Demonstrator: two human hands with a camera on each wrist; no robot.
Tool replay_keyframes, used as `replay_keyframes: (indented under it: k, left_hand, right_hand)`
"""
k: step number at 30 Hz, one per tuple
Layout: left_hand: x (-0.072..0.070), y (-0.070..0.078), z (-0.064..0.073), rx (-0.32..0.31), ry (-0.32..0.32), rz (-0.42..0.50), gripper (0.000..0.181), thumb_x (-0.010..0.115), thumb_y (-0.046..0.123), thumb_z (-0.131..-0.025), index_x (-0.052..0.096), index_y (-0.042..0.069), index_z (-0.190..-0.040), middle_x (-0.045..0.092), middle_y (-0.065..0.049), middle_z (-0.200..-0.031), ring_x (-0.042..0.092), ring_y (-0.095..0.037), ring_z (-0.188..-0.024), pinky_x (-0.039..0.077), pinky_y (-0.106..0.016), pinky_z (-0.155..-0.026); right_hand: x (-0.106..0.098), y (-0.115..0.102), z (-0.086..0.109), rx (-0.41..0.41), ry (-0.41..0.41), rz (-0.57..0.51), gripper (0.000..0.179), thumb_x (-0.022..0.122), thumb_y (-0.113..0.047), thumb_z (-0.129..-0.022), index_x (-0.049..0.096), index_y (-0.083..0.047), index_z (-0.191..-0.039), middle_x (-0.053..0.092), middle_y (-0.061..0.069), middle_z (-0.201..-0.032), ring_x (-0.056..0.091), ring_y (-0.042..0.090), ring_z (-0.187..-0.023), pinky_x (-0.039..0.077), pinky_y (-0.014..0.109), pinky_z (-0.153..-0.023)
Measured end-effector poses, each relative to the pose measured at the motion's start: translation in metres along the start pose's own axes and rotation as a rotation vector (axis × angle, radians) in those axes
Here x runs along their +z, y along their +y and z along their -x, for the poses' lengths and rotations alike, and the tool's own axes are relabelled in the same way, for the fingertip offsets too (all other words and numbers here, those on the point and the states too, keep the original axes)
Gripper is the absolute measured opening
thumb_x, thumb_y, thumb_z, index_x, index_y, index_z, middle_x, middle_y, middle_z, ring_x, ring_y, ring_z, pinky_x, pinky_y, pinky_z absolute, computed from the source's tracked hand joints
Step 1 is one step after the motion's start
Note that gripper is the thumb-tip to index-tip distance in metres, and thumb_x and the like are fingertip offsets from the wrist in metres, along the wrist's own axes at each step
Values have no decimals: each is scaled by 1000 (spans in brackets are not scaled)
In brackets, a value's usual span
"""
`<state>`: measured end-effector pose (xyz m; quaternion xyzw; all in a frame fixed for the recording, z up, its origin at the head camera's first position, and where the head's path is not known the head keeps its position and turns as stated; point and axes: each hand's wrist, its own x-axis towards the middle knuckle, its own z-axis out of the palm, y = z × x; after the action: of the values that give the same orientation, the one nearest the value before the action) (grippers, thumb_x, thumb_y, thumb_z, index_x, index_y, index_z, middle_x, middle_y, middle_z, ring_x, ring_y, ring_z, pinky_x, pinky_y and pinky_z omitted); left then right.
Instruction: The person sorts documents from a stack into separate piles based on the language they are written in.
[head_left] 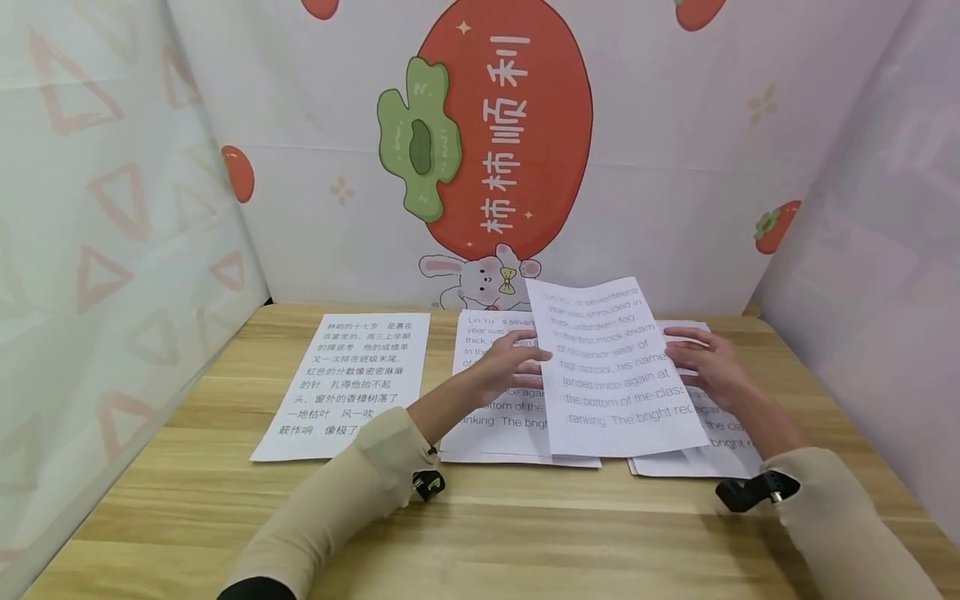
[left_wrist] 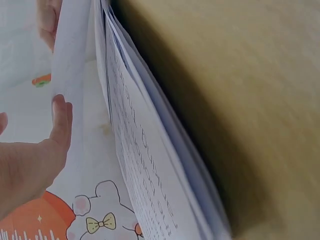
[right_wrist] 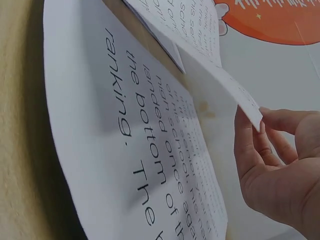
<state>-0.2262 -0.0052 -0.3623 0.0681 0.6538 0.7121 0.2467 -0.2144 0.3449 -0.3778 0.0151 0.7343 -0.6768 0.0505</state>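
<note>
A printed sheet of paper (head_left: 611, 367) with English text is held up, tilted, over the gap between two paper stacks. My right hand (head_left: 712, 362) pinches its right edge; in the right wrist view the thumb and fingers (right_wrist: 245, 135) lie on opposite faces of the sheet. At the left edge, my left hand (head_left: 502, 367) touches the paper with extended fingers. Below that hand lies the middle stack (head_left: 487, 425), partly covered by the raised sheet. The right stack (head_left: 731, 446), with the same print, is beneath my right hand.
A sheet with Chinese text (head_left: 345, 375) lies on the left of the wooden table (head_left: 525, 533), its lower corner behind my left sleeve. A printed cloth backdrop (head_left: 315, 233) stands at the table's back edge, with cloth walls at both sides.
</note>
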Motion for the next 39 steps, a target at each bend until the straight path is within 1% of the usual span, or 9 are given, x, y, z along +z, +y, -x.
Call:
replay_keyframes:
  k: [4,8,13,17,23,28,30,34,39]
  left_hand:
    - [10,-1,-4,18,-39,21,69,64,17,-99,33,5,-160,56,-20,-144,60,-39,-129,59,-42,-99]
    - [18,-3,-9,32,-78,48,68,60,16,-99,32,2,-159,51,-22,-146,60,-41,-127,60,-43,-97]
    - [28,-1,-12,39,-117,46,67,58,15,-100,31,0,-160,51,-21,-146,60,-42,-127,60,-44,-97]
    - [37,1,-15,27,-132,59,68,58,14,-99,31,-1,-159,52,-20,-146,60,-42,-128,60,-44,-97]
    - [49,0,-22,14,-143,84,70,60,12,-97,30,-4,-158,49,-18,-147,57,-41,-130,60,-45,-96]
    - [56,-3,-29,15,-164,95,62,60,9,-96,36,-7,-151,54,-16,-135,58,-43,-128,60,-46,-97]
    - [59,-4,-31,18,-169,89,57,59,9,-96,40,-8,-147,55,-15,-130,59,-44,-127,60,-46,-96]
    - [64,-6,-34,24,-172,86,54,59,9,-96,42,-9,-144,54,-13,-127,60,-46,-126,60,-47,-96]
    - [69,-6,-38,25,-180,90,51,60,9,-96,47,-8,-142,55,-11,-124,62,-44,-123,60,-46,-96]
  right_hand:
    - [-10,2,3,0,15,-14,24,64,-12,-103,63,-30,-119,72,-15,-98,69,5,-88,61,24,-73]
    - [-18,3,6,-7,4,-54,26,66,-10,-102,65,-30,-119,72,-14,-100,70,5,-89,61,24,-73]
    - [-29,4,11,-22,8,-37,27,66,-10,-102,65,-33,-117,71,-16,-102,69,4,-89,60,22,-73]
    - [-37,5,13,-35,32,-33,27,66,-11,-102,66,-32,-118,72,-17,-101,69,3,-88,59,22,-71]
    - [-47,5,14,-38,59,-87,27,68,-10,-100,71,-32,-115,74,-17,-100,70,4,-86,59,22,-68]
    - [-56,2,16,-43,52,-102,28,67,-9,-101,72,-34,-113,75,-19,-103,72,4,-86,60,22,-67]
    - [-59,1,17,-49,34,-128,30,66,-6,-101,73,-32,-114,76,-18,-105,72,5,-87,61,22,-68]
    - [-63,-1,19,-53,21,-150,32,64,-3,-101,72,-29,-117,76,-17,-106,73,6,-89,62,23,-69]
    - [-69,0,20,-32,54,-94,29,68,-10,-100,67,-31,-121,75,-21,-106,73,4,-89,62,23,-70]
